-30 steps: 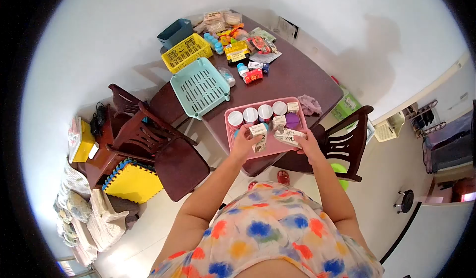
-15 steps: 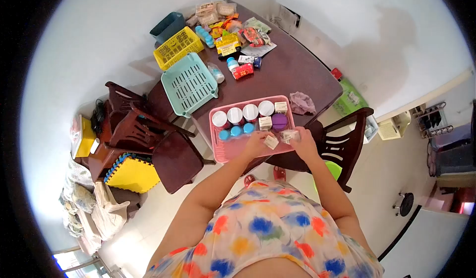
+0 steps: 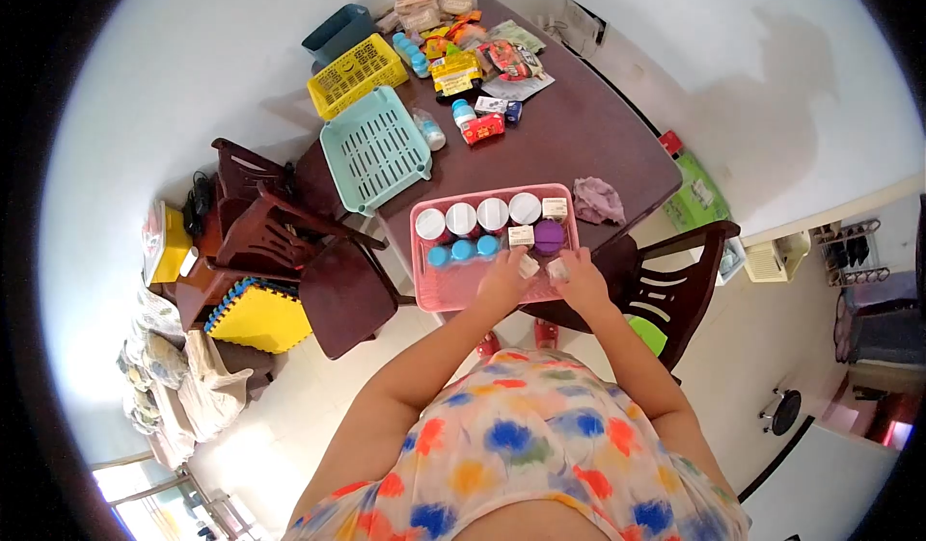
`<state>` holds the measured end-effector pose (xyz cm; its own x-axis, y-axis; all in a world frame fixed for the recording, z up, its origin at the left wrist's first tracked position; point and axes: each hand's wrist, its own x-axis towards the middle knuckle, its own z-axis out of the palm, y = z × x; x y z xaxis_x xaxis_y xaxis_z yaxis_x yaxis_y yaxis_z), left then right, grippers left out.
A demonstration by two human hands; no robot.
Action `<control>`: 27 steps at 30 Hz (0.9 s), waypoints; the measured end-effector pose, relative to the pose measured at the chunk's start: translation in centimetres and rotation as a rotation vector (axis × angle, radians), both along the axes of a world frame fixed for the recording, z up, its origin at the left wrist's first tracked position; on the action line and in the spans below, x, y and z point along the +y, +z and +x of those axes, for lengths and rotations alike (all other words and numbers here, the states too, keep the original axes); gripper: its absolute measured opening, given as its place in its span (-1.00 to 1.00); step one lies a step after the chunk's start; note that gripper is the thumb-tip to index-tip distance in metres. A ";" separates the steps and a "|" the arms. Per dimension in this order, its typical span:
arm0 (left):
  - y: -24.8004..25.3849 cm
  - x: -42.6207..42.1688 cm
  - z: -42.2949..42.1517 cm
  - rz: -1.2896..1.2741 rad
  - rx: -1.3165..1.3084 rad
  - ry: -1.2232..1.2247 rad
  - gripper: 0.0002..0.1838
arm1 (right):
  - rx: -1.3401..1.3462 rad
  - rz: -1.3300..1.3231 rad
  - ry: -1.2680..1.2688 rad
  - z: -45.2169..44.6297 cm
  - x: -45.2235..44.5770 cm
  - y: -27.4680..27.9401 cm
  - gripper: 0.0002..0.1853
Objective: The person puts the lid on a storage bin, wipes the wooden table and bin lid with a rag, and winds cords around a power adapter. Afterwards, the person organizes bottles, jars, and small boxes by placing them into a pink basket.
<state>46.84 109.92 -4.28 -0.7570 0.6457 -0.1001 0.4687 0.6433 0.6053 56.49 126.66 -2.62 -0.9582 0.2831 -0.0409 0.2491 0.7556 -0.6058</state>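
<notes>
A pink tray [image 3: 453, 300] at the table's near edge holds several white-lidded jars [image 3: 462, 218], three blue-capped bottles [image 3: 463, 250], a purple-lidded jar [image 3: 550, 237] and small white boxes [image 3: 521, 236]. My left hand [image 3: 502, 283] is over the tray's front part, its fingers round a small white box [image 3: 528, 266]. Just to its right, my right hand [image 3: 582, 283] grips another small white box [image 3: 557, 269] at the tray's front right corner. My fingers partly cover both boxes.
Behind the tray lie a light-blue basket [image 3: 376, 150], a yellow basket [image 3: 358, 76], a dark teal bin [image 3: 340, 34], snack packets [image 3: 456, 73] and a red box [image 3: 482, 128]. A crumpled cloth [image 3: 598, 201] is right of the tray. Wooden chairs [image 3: 347, 300] flank the table.
Both hands have lowered the white boxes into the front right part of the tray. My left hand has moved right from the blue-capped bottles, which now show fully.
</notes>
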 end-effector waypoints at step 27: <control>1.7 0.8 1.0 0.191 0.050 -0.083 -0.38 | 0.075 0.149 0.032 -0.4 0.7 -0.3 -0.52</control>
<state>47.81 110.75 -2.60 -0.7016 0.7094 0.0667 0.5479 0.4773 0.6871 56.06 127.38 -2.96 -0.9657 0.2498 0.0707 0.1818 0.8452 -0.5026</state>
